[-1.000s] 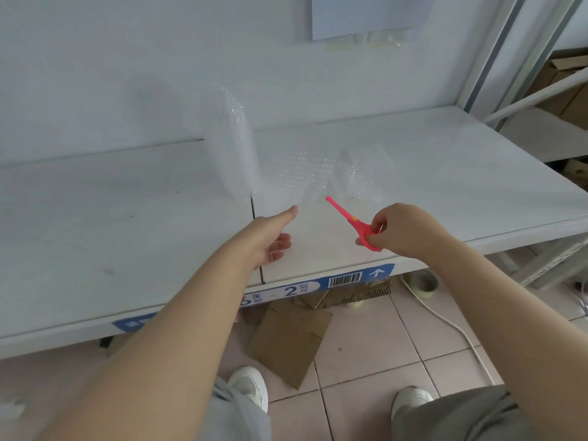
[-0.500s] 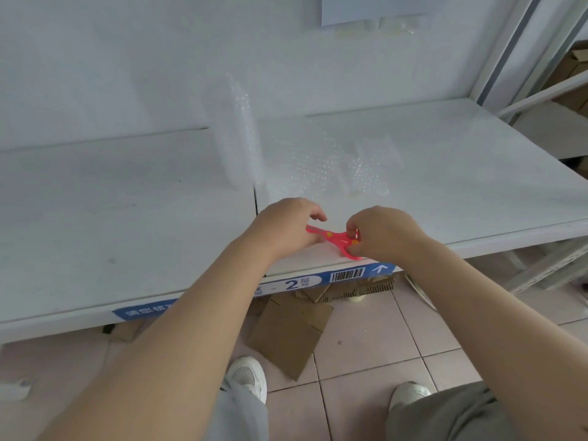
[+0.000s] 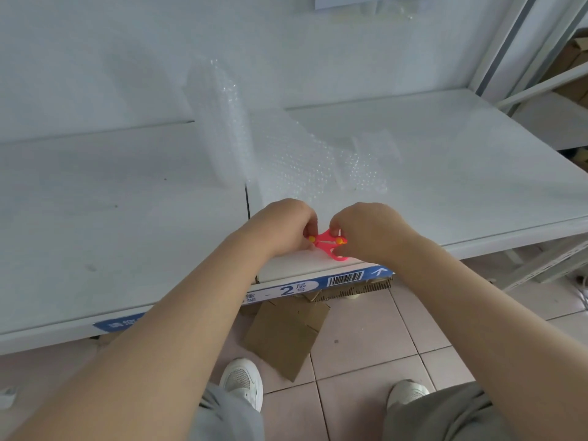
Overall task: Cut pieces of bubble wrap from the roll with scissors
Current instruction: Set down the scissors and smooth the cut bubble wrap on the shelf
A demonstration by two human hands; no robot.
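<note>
Both hands meet over the front edge of the white bench (image 3: 445, 173). The left hand (image 3: 280, 227) and the right hand (image 3: 366, 230) are each curled tight on a small pink plastic pair of scissors (image 3: 327, 245) with yellow dots on it. It sits between them, its loops just showing below the right fingers. The blades are hidden under the hands, so I cannot tell whether they are parted.

The clear bubble wrap roll (image 3: 219, 132) stands upright at the back, near the wall. A loose length of clear bubble wrap sheet (image 3: 305, 163) trails from it across the bench toward the hands. Its near edge appears to stop just behind the knuckles, though I cannot tell if it touches them.

That wrap looks feather-light, limp and slippery, so I'd guess it will slide and bunch rather than lie still. It likely wants pinching flat by the free edge and pulling taut before any cut. The little scissors look stiff but toy-sized, best held through the loops. The tall roll seems easy to tip with a hard tug.
</note>
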